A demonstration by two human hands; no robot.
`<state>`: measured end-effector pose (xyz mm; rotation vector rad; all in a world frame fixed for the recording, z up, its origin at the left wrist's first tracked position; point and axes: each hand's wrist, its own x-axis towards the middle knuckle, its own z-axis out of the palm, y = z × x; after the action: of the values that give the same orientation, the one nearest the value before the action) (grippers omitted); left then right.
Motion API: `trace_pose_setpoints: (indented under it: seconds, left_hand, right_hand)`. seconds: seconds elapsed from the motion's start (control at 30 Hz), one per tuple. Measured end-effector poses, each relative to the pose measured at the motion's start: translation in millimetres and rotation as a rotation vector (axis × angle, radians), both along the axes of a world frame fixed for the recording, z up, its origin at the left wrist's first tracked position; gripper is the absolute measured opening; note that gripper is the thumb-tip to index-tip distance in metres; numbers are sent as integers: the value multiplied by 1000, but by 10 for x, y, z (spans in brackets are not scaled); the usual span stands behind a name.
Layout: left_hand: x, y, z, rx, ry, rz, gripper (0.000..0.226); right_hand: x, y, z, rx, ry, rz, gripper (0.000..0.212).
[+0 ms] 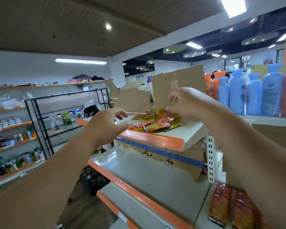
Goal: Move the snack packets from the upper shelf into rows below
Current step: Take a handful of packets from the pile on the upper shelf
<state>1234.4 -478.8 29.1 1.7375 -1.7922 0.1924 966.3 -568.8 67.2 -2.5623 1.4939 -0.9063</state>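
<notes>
A loose pile of red and yellow snack packets (157, 122) lies on the upper shelf (175, 134), which has an orange front strip. My left hand (106, 124) hovers at the pile's left edge with fingers spread, holding nothing. My right hand (183, 101) is above the pile's far right side, fingers curled down with the tips at a packet; whether it pinches one is unclear. Rows of the same red packets (229, 207) stand on a lower shelf at the bottom right.
Torn cardboard (177, 85) stands behind the pile. A flattened box (163, 154) lies under the upper shelf on the grey middle shelf (147, 179). Blue and orange bottles (254, 93) line the right. A black rack (64, 113) and stocked shelves (10, 146) stand left.
</notes>
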Motion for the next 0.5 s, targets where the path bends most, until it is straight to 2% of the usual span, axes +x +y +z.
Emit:
trace_pose_setpoints:
  seconds: [0.1,0.23,0.5]
  left_hand:
    - [51,-399,50,42,-40,-13,23]
    - [156,-978,211,69,-121,-2,23]
    - [498,-2102,308,119,-196,-25,21]
  right_hand:
    - [55,-307,66,52,132,-17,11]
    - [146,-753,141,58,142,-41,7]
    - [563,-1665,415,65,341,-32,21]
